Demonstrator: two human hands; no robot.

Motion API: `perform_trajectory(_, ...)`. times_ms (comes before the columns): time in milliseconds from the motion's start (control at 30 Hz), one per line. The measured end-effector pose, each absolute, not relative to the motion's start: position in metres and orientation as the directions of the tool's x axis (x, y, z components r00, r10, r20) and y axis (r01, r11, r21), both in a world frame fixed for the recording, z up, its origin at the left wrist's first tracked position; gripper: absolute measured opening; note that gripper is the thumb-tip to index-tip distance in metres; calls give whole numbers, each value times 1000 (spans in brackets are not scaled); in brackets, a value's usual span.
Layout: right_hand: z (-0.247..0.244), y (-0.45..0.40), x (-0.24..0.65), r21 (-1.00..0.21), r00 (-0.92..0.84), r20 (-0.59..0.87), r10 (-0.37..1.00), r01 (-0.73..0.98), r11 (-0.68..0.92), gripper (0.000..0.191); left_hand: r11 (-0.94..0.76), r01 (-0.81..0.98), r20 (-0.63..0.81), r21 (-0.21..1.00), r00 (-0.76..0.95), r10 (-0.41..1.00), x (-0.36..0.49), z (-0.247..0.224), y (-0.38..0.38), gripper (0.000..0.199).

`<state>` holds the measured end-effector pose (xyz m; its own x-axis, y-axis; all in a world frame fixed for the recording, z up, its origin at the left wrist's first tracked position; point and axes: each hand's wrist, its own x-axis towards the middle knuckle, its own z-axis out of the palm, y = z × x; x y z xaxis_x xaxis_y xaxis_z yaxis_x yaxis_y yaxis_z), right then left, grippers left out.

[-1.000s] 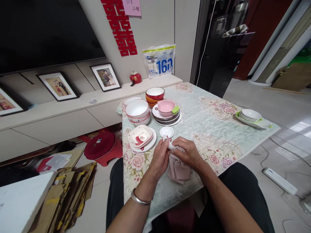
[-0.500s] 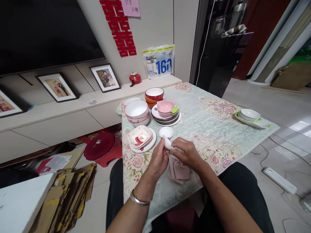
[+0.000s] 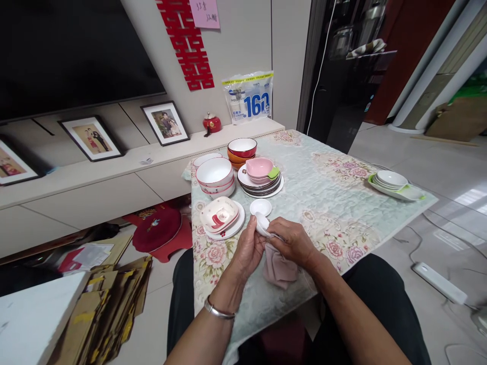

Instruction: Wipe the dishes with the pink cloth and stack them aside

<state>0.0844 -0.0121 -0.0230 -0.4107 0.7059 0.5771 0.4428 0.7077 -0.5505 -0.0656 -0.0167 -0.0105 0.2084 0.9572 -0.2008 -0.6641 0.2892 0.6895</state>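
Observation:
My left hand (image 3: 247, 249) grips a small white dish (image 3: 262, 223) by its left side, thumb along the rim. On the dish's right side, the fingers of my right hand (image 3: 293, 240) are closed round a dusty-pink cloth (image 3: 280, 269), which hangs below onto the table. The dish is tilted, and its lower part is hidden by my fingers. Just beyond it a white saucer (image 3: 261, 207) lies flat. To the left, cream square bowls with a red pattern (image 3: 219, 213) rest on a white plate (image 3: 239, 223).
Farther back are white bowls with red rims (image 3: 215, 174), a red bowl (image 3: 242, 147) on orange ones, and pink bowls (image 3: 259, 167) on stacked plates. Small white dishes (image 3: 391, 178) sit on a green-edged tray at the right corner. Flattened cardboard (image 3: 99, 314) lies on the floor at left.
The small white dish has turned in my hands, so more of its inner face shows. Both hands stay in nearly the same place. The stacked dishes have not moved.

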Motion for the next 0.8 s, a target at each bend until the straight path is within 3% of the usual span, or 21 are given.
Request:
perform_trajectory(133, -21, -12, 88, -629, -289, 606, 741, 396, 669, 10, 292, -598, -173, 747, 250, 953, -63, -11, -20, 35)
perform_trajectory(267, -21, -13, 88, -641, -292, 603, 742, 376, 669, 9, 228, -561, -147, 796, 186, 972, -62, -10, -23, 45)
perform_trajectory(533, -21, -15, 83, -513, -412, 592, 693, 471, 718, 11, 281, -620, -182, 732, 220, 958, -69, -9, -18, 27)
perform_trajectory(800, -20, -15, 87, -628, -269, 621, 736, 391, 673, 10, 273, -587, -173, 762, 222, 960, -65, -7, -22, 42)
